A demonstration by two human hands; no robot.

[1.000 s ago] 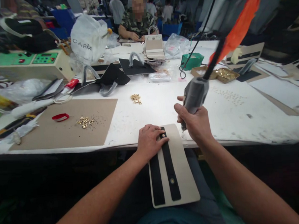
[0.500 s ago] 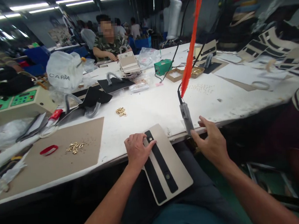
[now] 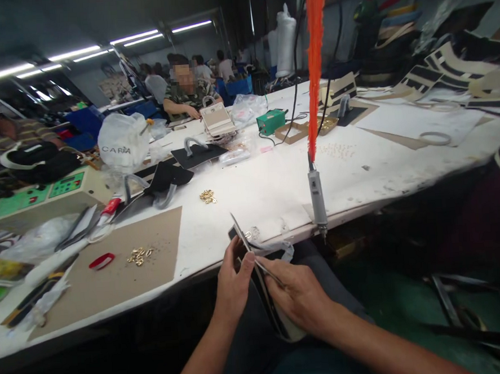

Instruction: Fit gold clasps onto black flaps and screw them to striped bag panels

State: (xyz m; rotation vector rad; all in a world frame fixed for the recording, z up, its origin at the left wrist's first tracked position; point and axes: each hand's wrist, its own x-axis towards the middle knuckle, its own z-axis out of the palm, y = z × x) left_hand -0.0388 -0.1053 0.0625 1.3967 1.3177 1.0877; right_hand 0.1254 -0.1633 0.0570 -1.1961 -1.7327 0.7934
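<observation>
A beige panel (image 3: 289,327) with black strips is tilted on its edge over my lap, near the table's front edge. My left hand (image 3: 235,275) grips its left side, thumb near the top. On the other side my right hand (image 3: 296,291) is closed on the same panel; its fingertips are partly hidden. A clear-wrapped handle (image 3: 284,250) and a small gold ring (image 3: 248,234) show beside the panel's upper part. The grey electric screwdriver (image 3: 317,198) hangs to the right on an orange cord (image 3: 315,64), touched by neither hand.
Gold hardware lies in one pile (image 3: 208,197) on the white table (image 3: 267,191) and another (image 3: 139,256) on a brown board (image 3: 164,237). A red ring-shaped item (image 3: 102,261) is beside it. Across the table sits a person (image 3: 183,95). A green box (image 3: 271,122) stands further back.
The panel has turned from lying face up to standing on edge. My right hand has moved left from beside the screwdriver and taken hold of the panel. The screwdriver now hangs nearly straight.
</observation>
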